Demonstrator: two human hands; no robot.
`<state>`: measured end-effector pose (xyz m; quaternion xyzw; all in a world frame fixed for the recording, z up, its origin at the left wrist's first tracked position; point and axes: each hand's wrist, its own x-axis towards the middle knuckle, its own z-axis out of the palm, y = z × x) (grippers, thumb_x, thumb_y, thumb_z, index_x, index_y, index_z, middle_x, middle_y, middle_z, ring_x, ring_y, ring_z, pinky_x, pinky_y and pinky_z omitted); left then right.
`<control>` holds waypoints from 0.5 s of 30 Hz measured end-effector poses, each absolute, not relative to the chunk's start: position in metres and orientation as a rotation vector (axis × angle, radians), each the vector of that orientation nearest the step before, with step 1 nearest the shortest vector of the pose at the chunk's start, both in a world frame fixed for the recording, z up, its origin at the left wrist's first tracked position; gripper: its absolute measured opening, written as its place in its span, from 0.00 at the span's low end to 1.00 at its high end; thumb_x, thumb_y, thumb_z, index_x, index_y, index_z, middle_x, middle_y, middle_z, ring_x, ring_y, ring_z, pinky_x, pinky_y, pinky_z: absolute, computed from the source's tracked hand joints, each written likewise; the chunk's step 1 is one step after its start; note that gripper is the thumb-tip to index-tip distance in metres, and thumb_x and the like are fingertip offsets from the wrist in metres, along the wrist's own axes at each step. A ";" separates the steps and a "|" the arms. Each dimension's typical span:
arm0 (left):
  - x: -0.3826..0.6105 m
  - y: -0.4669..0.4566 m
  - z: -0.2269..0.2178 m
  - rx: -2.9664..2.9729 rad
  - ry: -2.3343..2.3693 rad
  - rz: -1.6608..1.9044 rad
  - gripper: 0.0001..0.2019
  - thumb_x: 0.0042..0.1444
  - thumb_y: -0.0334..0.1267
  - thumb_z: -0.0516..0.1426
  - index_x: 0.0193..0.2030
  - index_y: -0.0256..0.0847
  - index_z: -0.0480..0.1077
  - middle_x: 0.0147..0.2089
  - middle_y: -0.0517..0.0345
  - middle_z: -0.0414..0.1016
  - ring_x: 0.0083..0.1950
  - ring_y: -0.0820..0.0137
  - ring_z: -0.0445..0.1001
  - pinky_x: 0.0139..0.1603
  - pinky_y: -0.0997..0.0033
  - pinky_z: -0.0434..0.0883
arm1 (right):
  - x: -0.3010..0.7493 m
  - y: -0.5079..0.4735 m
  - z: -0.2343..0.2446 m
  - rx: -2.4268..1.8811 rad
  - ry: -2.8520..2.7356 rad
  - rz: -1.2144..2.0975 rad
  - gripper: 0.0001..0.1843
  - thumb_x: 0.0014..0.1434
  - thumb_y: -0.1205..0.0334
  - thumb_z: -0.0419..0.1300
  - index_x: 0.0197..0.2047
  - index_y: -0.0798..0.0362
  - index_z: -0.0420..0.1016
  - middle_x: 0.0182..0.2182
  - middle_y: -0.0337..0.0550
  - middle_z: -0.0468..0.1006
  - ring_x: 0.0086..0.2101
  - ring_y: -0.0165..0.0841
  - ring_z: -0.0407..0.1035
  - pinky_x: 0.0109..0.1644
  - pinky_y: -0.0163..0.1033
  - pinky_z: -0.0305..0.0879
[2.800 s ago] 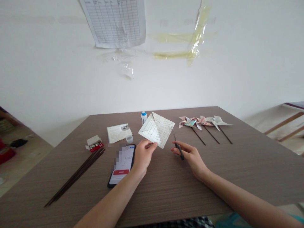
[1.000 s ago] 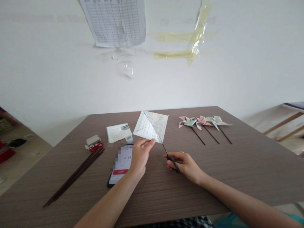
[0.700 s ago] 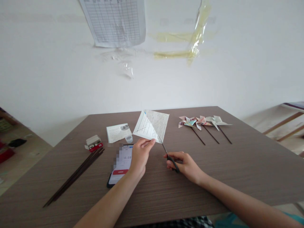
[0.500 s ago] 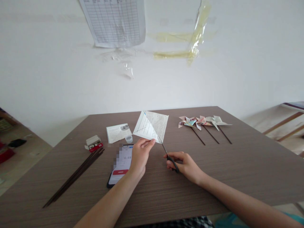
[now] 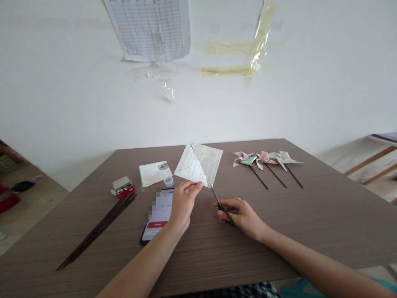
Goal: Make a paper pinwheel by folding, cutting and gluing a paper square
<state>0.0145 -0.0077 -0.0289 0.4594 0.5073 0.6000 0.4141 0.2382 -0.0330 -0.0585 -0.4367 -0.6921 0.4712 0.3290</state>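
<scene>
A square sheet of printed paper (image 5: 208, 162) with diagonal creases is pinched at its near edge by my left hand (image 5: 182, 203), thumb on top. My right hand (image 5: 242, 217) grips a pair of scissors (image 5: 226, 213) by the black handles. The scissor blades meet the paper's near corner, along the diagonal line that runs toward the far corner. Whether the blades are fully closed is hard to make out. Beneath and beside my left forearm lies a phone (image 5: 158, 223) with a timer on its screen, partly covered by the hand.
Three paper pinwheels (image 5: 283, 159) on dark sticks lie at the right. Several loose dark sticks (image 5: 96, 231) lie at the left, near a small red-and-white box (image 5: 122, 187). Behind the phone are stacked paper sheets (image 5: 151, 174) and a small clear round piece (image 5: 168, 181). A wall closes the table's far side.
The right half of the paper has shifted slightly to the right, and the diagonal line looks wider toward the far corner. Both hands have stayed almost in place.
</scene>
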 end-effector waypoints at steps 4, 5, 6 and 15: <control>0.015 -0.007 -0.029 1.158 1.272 1.504 0.13 0.50 0.52 0.76 0.31 0.46 0.87 0.39 0.51 0.91 0.49 0.53 0.88 0.56 0.57 0.80 | 0.238 -0.033 -0.059 -1.136 -1.829 1.212 0.30 0.69 0.34 0.72 0.55 0.52 0.95 0.32 0.47 0.89 0.37 0.44 0.80 0.50 0.49 0.78; 0.015 -0.007 -0.030 1.159 1.273 1.503 0.13 0.50 0.52 0.76 0.31 0.46 0.87 0.39 0.51 0.91 0.49 0.53 0.88 0.56 0.57 0.80 | 0.238 -0.032 -0.060 -1.136 -1.832 1.203 0.30 0.69 0.33 0.73 0.54 0.52 0.95 0.32 0.47 0.89 0.36 0.44 0.79 0.50 0.49 0.78; 0.015 -0.007 -0.030 1.161 1.274 1.500 0.13 0.50 0.52 0.76 0.31 0.46 0.87 0.39 0.50 0.91 0.49 0.53 0.88 0.56 0.57 0.80 | 0.238 -0.032 -0.060 -1.137 -1.833 1.200 0.30 0.69 0.33 0.73 0.54 0.52 0.95 0.32 0.47 0.88 0.36 0.44 0.79 0.50 0.49 0.78; 0.014 -0.007 -0.030 1.176 1.285 1.492 0.13 0.51 0.52 0.76 0.31 0.46 0.87 0.38 0.51 0.91 0.49 0.53 0.89 0.59 0.56 0.80 | 0.238 -0.032 -0.059 -1.149 -1.839 1.210 0.30 0.69 0.35 0.72 0.55 0.53 0.95 0.32 0.47 0.90 0.37 0.45 0.79 0.48 0.49 0.78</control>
